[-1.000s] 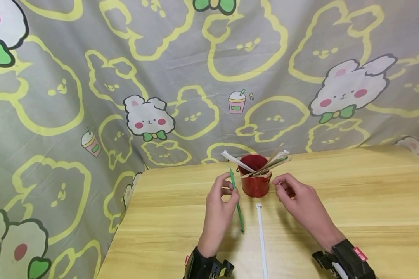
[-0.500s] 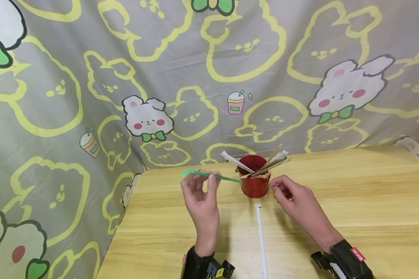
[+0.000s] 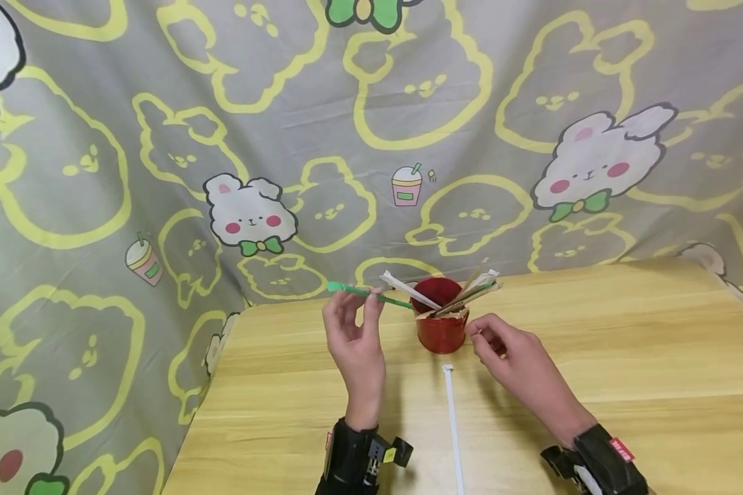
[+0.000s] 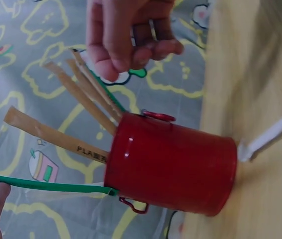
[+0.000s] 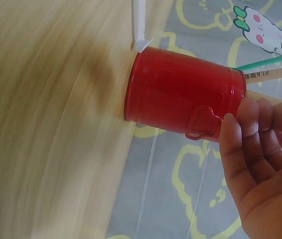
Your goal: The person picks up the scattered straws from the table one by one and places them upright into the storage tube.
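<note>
My left hand pinches a slim green straw between thumb and fingertips. The straw lies nearly level, its right end at the rim of a small red bucket. In the left wrist view that green tip meets the rim near a wire ear. Brown paper-wrapped straws, one printed "PLA", lean out of the bucket along with a white-wrapped straw. Beside the bucket's right side is my right hand, fingers loosely curled and holding nothing. The right wrist view has its fingertips close by the bucket's other ear.
A long white paper-wrapped straw lies on the wooden table, its far end just in front of the bucket. Behind the table hangs a grey curtain with cartoon prints, which also runs along the left side.
My left hand has swung left and turned the green straw from steep to nearly level, its end at the bucket rim. It then rose slightly. My right hand keeps its place by the bucket.
</note>
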`<move>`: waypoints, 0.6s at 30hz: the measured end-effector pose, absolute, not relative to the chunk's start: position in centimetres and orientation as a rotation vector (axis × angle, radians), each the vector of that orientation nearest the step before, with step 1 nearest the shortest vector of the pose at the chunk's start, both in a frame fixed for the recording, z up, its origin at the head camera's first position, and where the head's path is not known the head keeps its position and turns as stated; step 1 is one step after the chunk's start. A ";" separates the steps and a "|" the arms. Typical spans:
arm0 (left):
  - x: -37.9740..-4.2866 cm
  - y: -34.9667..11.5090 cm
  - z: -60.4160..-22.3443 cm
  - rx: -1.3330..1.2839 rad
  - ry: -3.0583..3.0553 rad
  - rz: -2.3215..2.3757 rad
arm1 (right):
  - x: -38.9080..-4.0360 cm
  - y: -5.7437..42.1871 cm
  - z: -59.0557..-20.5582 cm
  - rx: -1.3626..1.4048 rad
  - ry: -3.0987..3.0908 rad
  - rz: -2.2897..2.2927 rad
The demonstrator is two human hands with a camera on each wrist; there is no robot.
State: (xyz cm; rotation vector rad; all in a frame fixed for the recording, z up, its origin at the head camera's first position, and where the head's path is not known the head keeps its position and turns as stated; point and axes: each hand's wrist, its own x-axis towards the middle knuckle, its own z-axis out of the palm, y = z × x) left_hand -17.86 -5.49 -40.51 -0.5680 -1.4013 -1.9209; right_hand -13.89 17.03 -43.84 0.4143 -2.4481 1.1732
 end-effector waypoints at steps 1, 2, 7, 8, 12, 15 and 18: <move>-18.0 -5.5 -40.5 -0.574 -1.393 -1.914 | -13.9 17.0 -43.8 0.417 -2.447 1.174; -18.1 -5.4 -40.4 -0.585 -1.387 -1.908 | -13.9 17.0 -43.9 0.421 -2.447 1.179; -18.3 -5.0 -40.3 -0.600 -1.391 -1.893 | -13.8 17.0 -43.7 0.423 -2.473 1.206; -18.3 -5.0 -40.3 -0.602 -1.394 -1.888 | -13.8 17.0 -43.7 0.420 -2.480 1.211; -18.5 -5.0 -40.2 -0.616 -1.406 -1.873 | -13.7 16.9 -43.7 0.410 -2.500 1.218; -18.8 -5.0 -40.2 -0.598 -1.473 -1.884 | -13.7 17.0 -43.7 0.409 -2.501 1.207; -19.2 -4.9 -40.7 -0.573 -1.612 -1.874 | -13.8 17.0 -43.7 0.411 -2.498 1.200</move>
